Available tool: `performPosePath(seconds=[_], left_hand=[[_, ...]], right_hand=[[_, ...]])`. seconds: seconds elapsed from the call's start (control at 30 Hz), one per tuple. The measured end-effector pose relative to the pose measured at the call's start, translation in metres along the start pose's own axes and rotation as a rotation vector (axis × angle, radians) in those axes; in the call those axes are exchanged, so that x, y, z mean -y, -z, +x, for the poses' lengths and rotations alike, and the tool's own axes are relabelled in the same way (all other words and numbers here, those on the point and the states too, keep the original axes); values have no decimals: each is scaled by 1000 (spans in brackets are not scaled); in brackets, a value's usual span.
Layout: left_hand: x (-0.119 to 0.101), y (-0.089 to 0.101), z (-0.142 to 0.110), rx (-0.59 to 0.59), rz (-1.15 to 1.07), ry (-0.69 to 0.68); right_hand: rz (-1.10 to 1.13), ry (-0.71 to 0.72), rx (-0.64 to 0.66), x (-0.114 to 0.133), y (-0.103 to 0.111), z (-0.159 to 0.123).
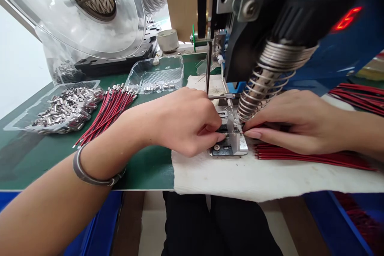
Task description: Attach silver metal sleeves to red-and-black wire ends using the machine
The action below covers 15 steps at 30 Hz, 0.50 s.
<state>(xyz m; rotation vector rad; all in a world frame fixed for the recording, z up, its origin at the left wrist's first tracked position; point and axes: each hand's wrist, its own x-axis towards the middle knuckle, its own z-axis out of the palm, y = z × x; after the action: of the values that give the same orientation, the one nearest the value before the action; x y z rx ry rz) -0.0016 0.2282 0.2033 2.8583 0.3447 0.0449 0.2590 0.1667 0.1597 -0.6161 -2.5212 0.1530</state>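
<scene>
The left hand (192, 122) is at the near left side of a small metal fixture (240, 146), its fingers curled and its thumb tip resting at the fixture's dark plate; whether it grips anything there cannot be told. The right hand (300, 122) comes in from the other side, thumb and forefinger drawn close together at the fixture's right edge, but what lies between their tips is too small and hidden to tell. The two hands are apart, with the fixture between them. A spring-wrapped metal tool (264, 72) slants down toward the same spot from above. Under the right hand, a bundle of red wires (288, 153) lies on a white cloth (210, 180), which also carries the fixture. A grey wristband (87, 176) circles the left wrist. Beyond the left forearm, on the green tabletop (150, 172), lie red and black wires (105, 112) with metal pieces at their far ends, just beside a clear tray (21, 122) heaped with small metal parts (67, 106). A second clear tray (181, 68) holds a few more. At the right stands a blue machine (333, 56) with a lit red digit display (347, 19)
</scene>
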Motion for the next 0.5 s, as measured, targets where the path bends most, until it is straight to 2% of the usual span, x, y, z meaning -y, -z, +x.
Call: performPosePath(seconds=[0.5], left_hand=[[-1, -1, 1, 19, 23, 41]], right_hand=[[13, 11, 5, -3, 1, -2]])
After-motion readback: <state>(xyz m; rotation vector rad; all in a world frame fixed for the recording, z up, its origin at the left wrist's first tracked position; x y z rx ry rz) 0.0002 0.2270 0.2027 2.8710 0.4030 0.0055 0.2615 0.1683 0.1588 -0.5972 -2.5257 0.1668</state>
